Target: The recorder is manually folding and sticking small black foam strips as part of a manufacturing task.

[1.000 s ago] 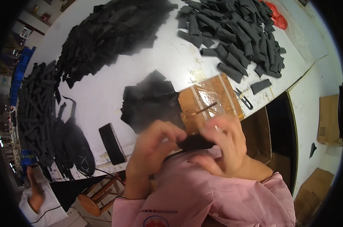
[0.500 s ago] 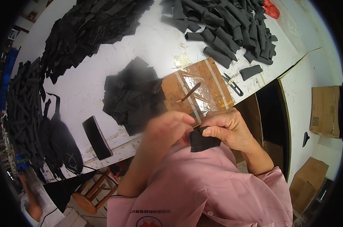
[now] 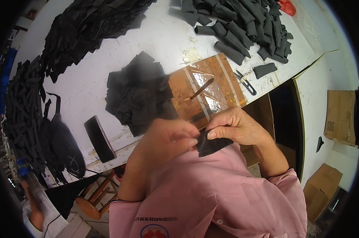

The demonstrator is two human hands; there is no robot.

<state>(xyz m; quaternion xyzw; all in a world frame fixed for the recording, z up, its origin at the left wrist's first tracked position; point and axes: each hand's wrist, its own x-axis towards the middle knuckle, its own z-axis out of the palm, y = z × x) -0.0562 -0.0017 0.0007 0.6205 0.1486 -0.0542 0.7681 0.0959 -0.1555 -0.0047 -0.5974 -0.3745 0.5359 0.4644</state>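
A small black fabric piece (image 3: 214, 146) hangs in front of my pink shirt, close to the table's near edge. My right hand (image 3: 243, 129) is closed, its thumb pressing the upper edge of the cloth against the fingers. At the cloth's left corner, my left hand (image 3: 167, 139) pinches with thumb and fingertips. Just beyond the hands lies a brown wooden board (image 3: 179, 85) with pale strips and clear film on it. A brown pointed stick (image 3: 202, 89) slants over the board. Left of it is a heap of flat black fabric pieces (image 3: 138, 95).
Black thread snips (image 3: 246, 82) and one rolled black piece (image 3: 264, 70) lie right of the board. Larger black heaps (image 3: 92, 31) fill the far side. A phone (image 3: 99, 139) rests near the front edge, a wooden stool (image 3: 94, 200) below. Another person's arm (image 3: 33, 206) shows at lower left.
My left hand has come to the cloth's left corner, its fingers now pinching there. The cloth has tilted, its right side higher. The view has shifted slightly.
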